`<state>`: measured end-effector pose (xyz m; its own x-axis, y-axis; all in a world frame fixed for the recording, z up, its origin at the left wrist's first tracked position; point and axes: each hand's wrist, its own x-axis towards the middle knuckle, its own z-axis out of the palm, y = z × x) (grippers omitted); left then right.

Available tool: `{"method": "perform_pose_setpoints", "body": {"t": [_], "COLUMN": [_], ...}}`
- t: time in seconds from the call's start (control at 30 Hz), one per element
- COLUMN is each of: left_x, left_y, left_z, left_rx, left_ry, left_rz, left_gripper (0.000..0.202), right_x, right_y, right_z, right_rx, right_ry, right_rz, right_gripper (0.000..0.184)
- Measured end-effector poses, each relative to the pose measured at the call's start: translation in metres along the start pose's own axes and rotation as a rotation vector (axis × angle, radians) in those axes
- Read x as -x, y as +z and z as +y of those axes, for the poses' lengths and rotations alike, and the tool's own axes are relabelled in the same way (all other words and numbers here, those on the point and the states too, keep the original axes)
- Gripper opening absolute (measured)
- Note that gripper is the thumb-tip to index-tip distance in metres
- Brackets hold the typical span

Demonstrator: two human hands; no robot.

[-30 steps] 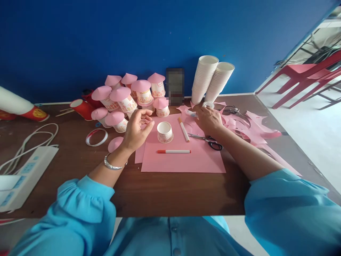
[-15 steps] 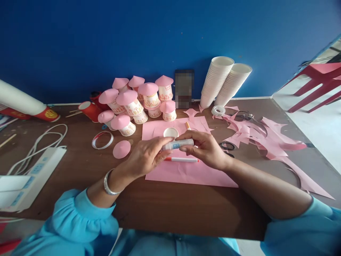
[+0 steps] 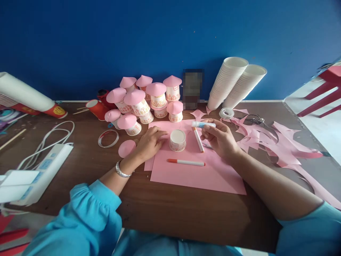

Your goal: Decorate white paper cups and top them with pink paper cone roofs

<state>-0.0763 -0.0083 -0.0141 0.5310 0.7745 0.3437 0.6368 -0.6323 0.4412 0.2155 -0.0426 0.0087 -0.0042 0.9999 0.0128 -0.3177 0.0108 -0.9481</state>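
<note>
My right hand (image 3: 220, 137) grips a glue stick (image 3: 197, 124), a white tube with a blue label, pointing left above the pink paper (image 3: 194, 177). My left hand (image 3: 151, 143) is open, its fingers stretched toward an upside-down paper cup (image 3: 177, 137) with drawings on its side, just short of it. Below the cup lies a white marker with red ends (image 3: 186, 162). An orange-ended white marker (image 3: 198, 140) rests beside my right hand. A pink paper cone (image 3: 126, 148) sits left of my left hand.
Several decorated cups with pink cone roofs (image 3: 157, 95) stand along the back. Two tall stacks of white cups (image 3: 227, 81), a tape roll (image 3: 226, 113) and pink scraps (image 3: 287, 144) are on the right. A power strip (image 3: 50, 170) and a white ring (image 3: 108, 138) lie left.
My left hand has let go of the glue stick and moved left and down beside the cup. My right hand has carried the glue stick to the right and away from me.
</note>
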Motion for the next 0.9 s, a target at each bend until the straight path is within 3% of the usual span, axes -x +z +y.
{"method": "perform_pose_setpoints", "body": {"t": [0.07, 0.13, 0.27, 0.37, 0.5, 0.57, 0.67, 0.77, 0.9], "left_x": [0.001, 0.002, 0.004, 0.009, 0.016, 0.016, 0.016, 0.015, 0.014], "left_y": [0.006, 0.004, -0.015, -0.028, -0.026, -0.022, -0.018, -0.018, -0.02], "left_z": [-0.001, 0.001, 0.022, 0.055, 0.093, 0.099, 0.098, 0.095, 0.095], "left_rx": [-0.034, -0.038, 0.09, 0.381, 0.655, 0.623, 0.516, 0.416, 0.374], "left_ry": [0.027, 0.029, -0.012, -0.048, -0.086, -0.065, -0.016, 0.043, 0.127], "left_rz": [-0.048, -0.02, 0.234, 0.372, 0.217, 0.247, 0.333, 0.371, 0.407], "left_gripper": [0.027, 0.033, 0.028, 0.029, 0.033, 0.021, 0.017, 0.018, 0.019], "right_x": [0.001, 0.002, 0.009, 0.024, 0.044, 0.048, 0.045, 0.04, 0.04], "right_y": [0.001, 0.001, 0.008, 0.023, 0.036, 0.035, 0.028, 0.023, 0.023], "right_z": [0.005, 0.005, -0.001, -0.003, 0.004, 0.008, 0.01, 0.009, 0.009], "right_rx": [-0.034, -0.068, -0.126, -0.15, -0.103, 0.005, 0.073, 0.06, 0.055], "right_ry": [0.056, 0.08, 0.101, 0.082, 0.082, 0.062, -0.028, -0.092, -0.029], "right_rz": [-0.035, -0.084, -0.153, -0.209, -0.351, -0.395, -0.349, -0.295, -0.341], "right_gripper": [0.033, 0.035, 0.04, 0.036, 0.034, 0.038, 0.043, 0.031, 0.027]}}
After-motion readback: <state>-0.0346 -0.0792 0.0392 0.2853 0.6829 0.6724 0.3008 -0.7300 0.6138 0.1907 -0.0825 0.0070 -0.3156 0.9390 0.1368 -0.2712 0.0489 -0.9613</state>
